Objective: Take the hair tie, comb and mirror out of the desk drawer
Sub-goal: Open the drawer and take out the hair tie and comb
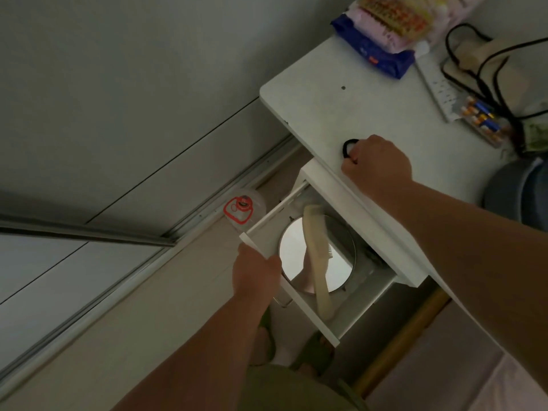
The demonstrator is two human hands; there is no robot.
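Note:
The white desk drawer (pixel 299 304) stands pulled out below the desktop. Inside it lies a round mirror (pixel 292 250), and a cream comb (pixel 314 247) rests across the mirror. My left hand (pixel 256 269) grips the drawer's front edge. On the white desktop (pixel 314 93) my right hand (pixel 376 164) is closed around a black hair tie (pixel 347 145), whose loop sticks out past my fingers and rests on the surface.
At the desk's far end lie a blue snack packet (pixel 373 54), a white power strip (pixel 439 87), a pack of batteries (pixel 483 120) and black cables (pixel 486 63). A clear lidded container (pixel 241 207) sits on the floor beside the drawer. My feet (pixel 296 351) are below the drawer.

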